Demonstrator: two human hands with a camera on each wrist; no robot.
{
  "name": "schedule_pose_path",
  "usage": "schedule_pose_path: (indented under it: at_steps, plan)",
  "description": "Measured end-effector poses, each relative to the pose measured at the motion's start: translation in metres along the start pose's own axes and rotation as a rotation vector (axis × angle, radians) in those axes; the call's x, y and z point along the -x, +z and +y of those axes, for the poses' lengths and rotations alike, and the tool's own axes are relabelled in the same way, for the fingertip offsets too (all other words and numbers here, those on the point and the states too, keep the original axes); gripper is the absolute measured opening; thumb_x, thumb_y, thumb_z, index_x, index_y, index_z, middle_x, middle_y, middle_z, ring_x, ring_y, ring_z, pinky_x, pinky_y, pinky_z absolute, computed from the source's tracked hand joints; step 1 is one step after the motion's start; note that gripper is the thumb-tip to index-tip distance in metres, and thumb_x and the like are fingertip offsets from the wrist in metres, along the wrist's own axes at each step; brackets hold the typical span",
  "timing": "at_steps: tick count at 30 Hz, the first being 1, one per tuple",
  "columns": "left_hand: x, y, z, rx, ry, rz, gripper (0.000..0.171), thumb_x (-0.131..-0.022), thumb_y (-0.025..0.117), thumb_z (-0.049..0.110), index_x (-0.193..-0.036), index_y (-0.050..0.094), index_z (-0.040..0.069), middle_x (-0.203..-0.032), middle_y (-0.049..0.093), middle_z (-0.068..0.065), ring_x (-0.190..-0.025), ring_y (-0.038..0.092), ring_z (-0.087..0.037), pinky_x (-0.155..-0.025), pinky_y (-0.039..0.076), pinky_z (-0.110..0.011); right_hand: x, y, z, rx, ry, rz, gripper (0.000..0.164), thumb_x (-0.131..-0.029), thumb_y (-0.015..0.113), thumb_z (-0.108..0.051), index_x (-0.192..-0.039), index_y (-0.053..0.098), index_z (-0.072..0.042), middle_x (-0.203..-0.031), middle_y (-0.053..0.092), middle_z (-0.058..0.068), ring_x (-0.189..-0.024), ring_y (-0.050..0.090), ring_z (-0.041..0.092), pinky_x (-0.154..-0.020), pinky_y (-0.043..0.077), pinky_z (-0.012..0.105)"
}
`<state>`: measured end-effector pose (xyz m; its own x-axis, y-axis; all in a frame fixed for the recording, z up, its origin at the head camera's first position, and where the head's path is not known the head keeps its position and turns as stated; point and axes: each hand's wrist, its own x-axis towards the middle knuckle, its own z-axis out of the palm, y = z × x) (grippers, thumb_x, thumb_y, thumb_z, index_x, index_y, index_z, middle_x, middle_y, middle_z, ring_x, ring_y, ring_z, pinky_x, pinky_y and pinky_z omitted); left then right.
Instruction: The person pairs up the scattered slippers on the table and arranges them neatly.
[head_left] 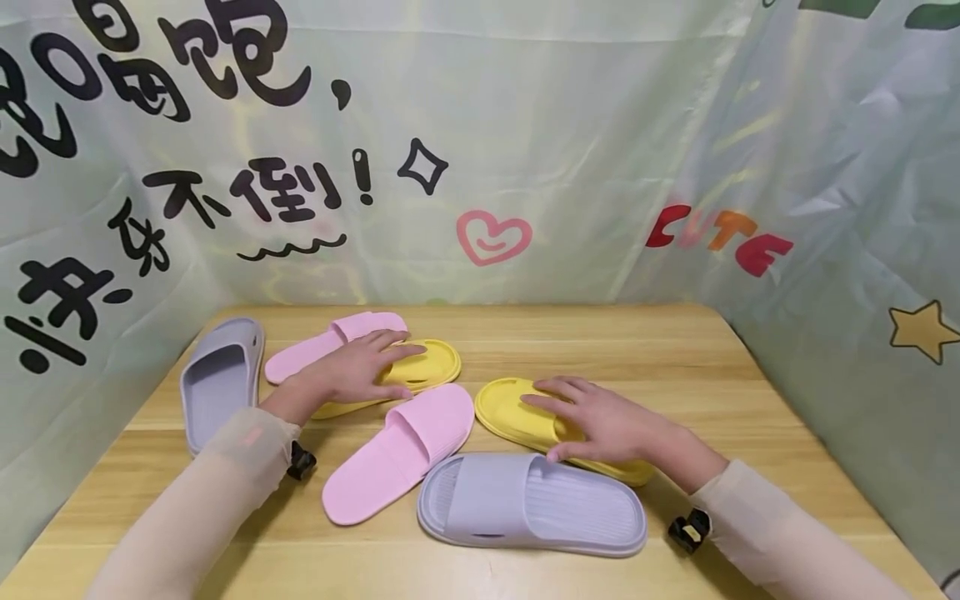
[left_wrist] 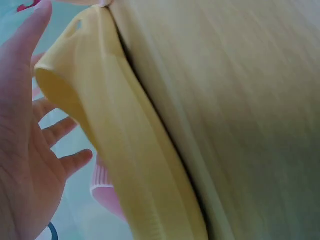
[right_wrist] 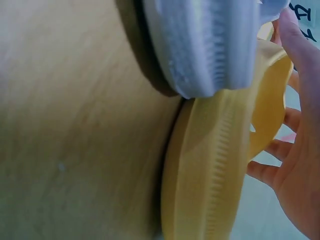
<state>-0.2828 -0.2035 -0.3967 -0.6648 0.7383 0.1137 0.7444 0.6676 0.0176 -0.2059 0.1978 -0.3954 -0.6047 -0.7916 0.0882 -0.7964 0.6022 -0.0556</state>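
Observation:
Fingers spread, my left hand (head_left: pixel 360 367) is over the strap of a yellow slipper (head_left: pixel 438 363) at the back left. In the left wrist view this slipper (left_wrist: pixel 135 150) lies beside the palm, with the thumb and fingers apart. My right hand (head_left: pixel 603 425) is over the second yellow slipper (head_left: pixel 501 408), right of centre, its fingers also spread and partly hiding the strap. From the right wrist, the strap of that slipper (right_wrist: pixel 205 170) shows close to the fingertips, and the end of a lavender slipper (right_wrist: pixel 200 45) overlaps it.
One pink slipper (head_left: pixel 300 357) lies behind the left hand, another (head_left: pixel 367 487) slants in front of it. A lavender slipper (head_left: pixel 217 383) lies at the table's left edge; its match (head_left: pixel 487 500) lies sideways at the front. Printed cloth (head_left: pixel 585 150) hangs around the wooden table (head_left: pixel 600 333).

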Motion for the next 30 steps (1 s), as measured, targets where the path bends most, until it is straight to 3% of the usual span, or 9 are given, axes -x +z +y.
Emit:
schedule_pose_path:
  at_steps: [7,15,19,30]
  plan:
    - [-0.004,0.003,-0.001,-0.012,0.056,-0.008,0.066,-0.081,0.039,0.065,-0.137,0.032,0.031,-0.139,0.032,-0.009,-0.127,0.026,-0.029,-0.099,0.025,-0.048,-0.001,0.006,-0.002,0.037,-0.059,0.037,0.068,-0.080,0.043,-0.065,-0.139,0.026,-0.036,-0.142,0.028,0.002,-0.125,0.030,0.029,-0.094,0.032,0.049]
    - [-0.005,0.009,-0.007,-0.015,0.071,-0.006,0.059,-0.085,0.042,0.058,-0.136,0.035,0.029,-0.136,0.036,-0.006,-0.125,0.030,-0.025,-0.100,0.026,-0.045,-0.004,0.006,-0.002,0.044,-0.090,0.045,0.057,-0.087,0.040,-0.057,-0.138,0.030,-0.035,-0.141,0.030,0.002,-0.124,0.031,0.032,-0.093,0.034,0.049]
    - [-0.007,0.013,-0.009,-0.009,0.075,-0.003,0.057,-0.086,0.039,0.057,-0.135,0.035,0.029,-0.136,0.036,-0.005,-0.124,0.033,-0.024,-0.100,0.027,-0.043,-0.003,0.008,0.000,0.064,-0.106,0.069,0.056,-0.087,0.043,-0.053,-0.138,0.030,-0.034,-0.141,0.031,0.003,-0.124,0.032,0.032,-0.092,0.036,0.048]
    - [-0.007,0.018,-0.009,-0.053,0.110,0.049,0.058,-0.082,0.050,0.054,-0.133,0.040,0.027,-0.133,0.040,-0.003,-0.122,0.036,-0.023,-0.099,0.029,-0.042,-0.002,0.009,0.001,0.137,-0.139,0.067,0.060,-0.086,0.047,-0.052,-0.139,0.026,-0.033,-0.140,0.032,0.003,-0.120,0.036,0.036,-0.090,0.038,0.048]
